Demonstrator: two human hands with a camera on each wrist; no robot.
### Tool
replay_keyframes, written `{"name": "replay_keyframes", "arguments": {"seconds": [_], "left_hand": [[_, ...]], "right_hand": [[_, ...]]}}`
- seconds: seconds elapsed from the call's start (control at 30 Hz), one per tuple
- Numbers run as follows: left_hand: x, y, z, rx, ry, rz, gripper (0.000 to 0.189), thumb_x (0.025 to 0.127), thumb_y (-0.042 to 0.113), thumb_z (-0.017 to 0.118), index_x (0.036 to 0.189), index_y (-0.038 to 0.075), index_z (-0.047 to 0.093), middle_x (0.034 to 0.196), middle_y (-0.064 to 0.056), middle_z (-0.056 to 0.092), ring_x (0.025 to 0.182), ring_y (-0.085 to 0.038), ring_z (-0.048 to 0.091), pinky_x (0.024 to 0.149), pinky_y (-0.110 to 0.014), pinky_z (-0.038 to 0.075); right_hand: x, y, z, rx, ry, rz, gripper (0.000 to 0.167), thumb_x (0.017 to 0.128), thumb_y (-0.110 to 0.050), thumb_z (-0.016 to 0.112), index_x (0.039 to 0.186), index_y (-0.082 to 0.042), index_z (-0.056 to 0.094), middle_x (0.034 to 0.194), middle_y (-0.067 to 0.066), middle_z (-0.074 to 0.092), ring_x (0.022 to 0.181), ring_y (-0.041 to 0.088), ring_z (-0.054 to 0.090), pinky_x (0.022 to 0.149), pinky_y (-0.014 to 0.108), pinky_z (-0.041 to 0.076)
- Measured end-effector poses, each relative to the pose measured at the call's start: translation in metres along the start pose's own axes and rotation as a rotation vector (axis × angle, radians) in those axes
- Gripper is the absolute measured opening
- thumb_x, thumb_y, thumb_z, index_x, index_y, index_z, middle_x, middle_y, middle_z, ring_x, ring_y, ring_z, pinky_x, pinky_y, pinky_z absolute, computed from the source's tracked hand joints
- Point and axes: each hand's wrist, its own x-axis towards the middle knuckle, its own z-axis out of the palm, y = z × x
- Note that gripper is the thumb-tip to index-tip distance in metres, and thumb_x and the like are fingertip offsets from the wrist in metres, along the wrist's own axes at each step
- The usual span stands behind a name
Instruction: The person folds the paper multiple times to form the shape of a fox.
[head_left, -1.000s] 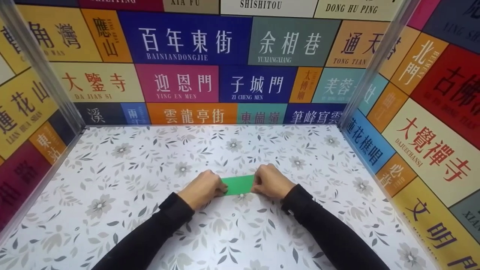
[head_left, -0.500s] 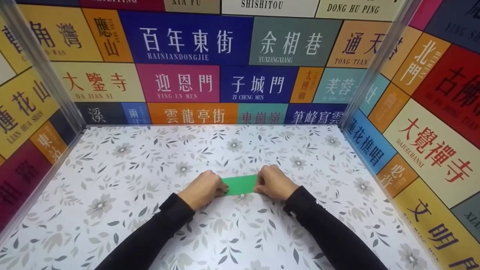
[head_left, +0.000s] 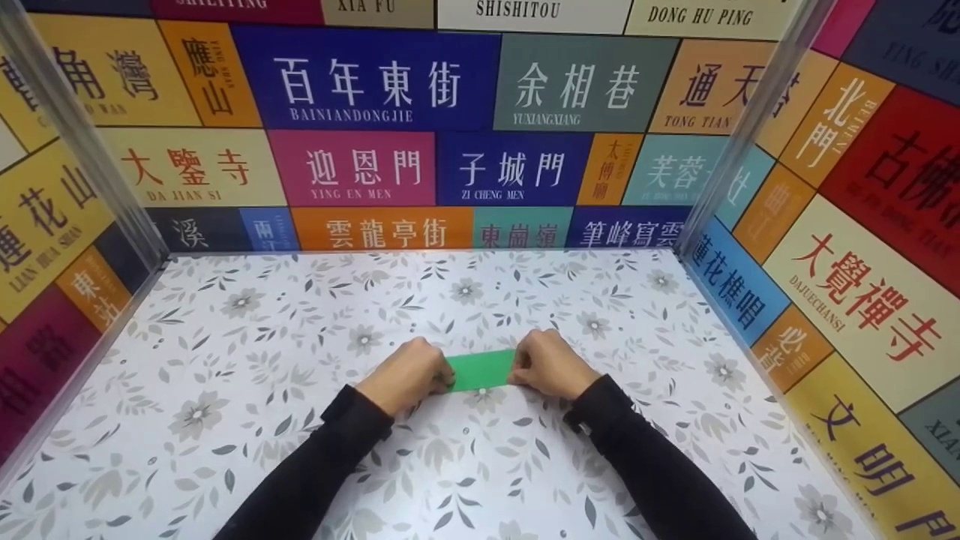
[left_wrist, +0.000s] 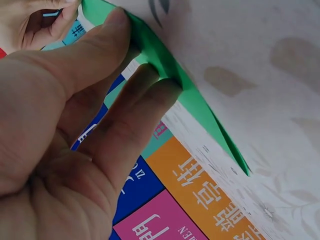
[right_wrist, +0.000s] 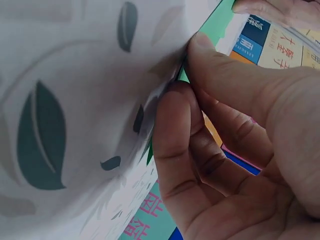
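Observation:
A green strip of paper (head_left: 481,370) lies crosswise on the patterned tabletop, between both hands. My left hand (head_left: 407,376) pinches its left end with the thumb on the near side and fingertips behind. In the left wrist view the green paper (left_wrist: 202,112) looks folded in layers, narrowing to a point past the fingers. My right hand (head_left: 551,366) pinches the strip's right end, thumb against curled fingers. The right wrist view has only a narrow part of the green paper (right_wrist: 216,29) showing above the thumb; the fingers hide the rest.
The white tabletop (head_left: 300,450) has a grey flower and leaf print. Upright panels close it in: a back panel (head_left: 360,169), a left panel (head_left: 45,202) and a right panel (head_left: 855,285), all covered with coloured blocks of lettering.
My right hand has slid slightly to the right, and a little more green shows between the hands. My left hand stays at the left end. The head view has shifted slightly.

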Motion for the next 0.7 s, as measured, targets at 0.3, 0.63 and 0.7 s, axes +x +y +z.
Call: {"name": "replay_keyframes", "arguments": {"seconds": [0.3, 0.63, 0.7], "left_hand": [[0.0, -0.002, 0.002, -0.016, -0.018, -0.044, 0.014, 0.091, -0.002, 0.094, 0.103, 0.004, 0.092, 0.102, -0.013, 0.091, 0.098, -0.032, 0.09, 0.094, -0.043, 0.074], [-0.001, 0.001, 0.004, 0.069, 0.017, -0.024, 0.008, 0.092, 0.002, 0.095, 0.097, 0.008, 0.092, 0.095, -0.008, 0.09, 0.091, -0.028, 0.088, 0.087, -0.042, 0.073], [0.0, 0.002, 0.005, 0.084, 0.017, -0.023, 0.007, 0.093, 0.004, 0.095, 0.096, 0.009, 0.092, 0.095, -0.008, 0.09, 0.09, -0.028, 0.087, 0.086, -0.043, 0.073]], "right_hand": [[0.0, 0.007, -0.001, 0.014, 0.046, 0.054, 0.013, 0.092, -0.008, 0.095, 0.083, -0.01, 0.087, 0.076, -0.001, 0.081, 0.067, 0.008, 0.061, 0.071, 0.028, 0.053], [0.003, 0.014, -0.006, 0.051, 0.157, 0.147, 0.009, 0.098, -0.006, 0.089, 0.106, -0.003, 0.09, 0.1, 0.011, 0.088, 0.091, 0.025, 0.08, 0.088, 0.045, 0.068], [0.004, 0.016, -0.006, 0.042, 0.158, 0.152, 0.014, 0.099, -0.007, 0.089, 0.111, -0.001, 0.089, 0.106, 0.015, 0.089, 0.096, 0.03, 0.083, 0.091, 0.048, 0.07]]}}
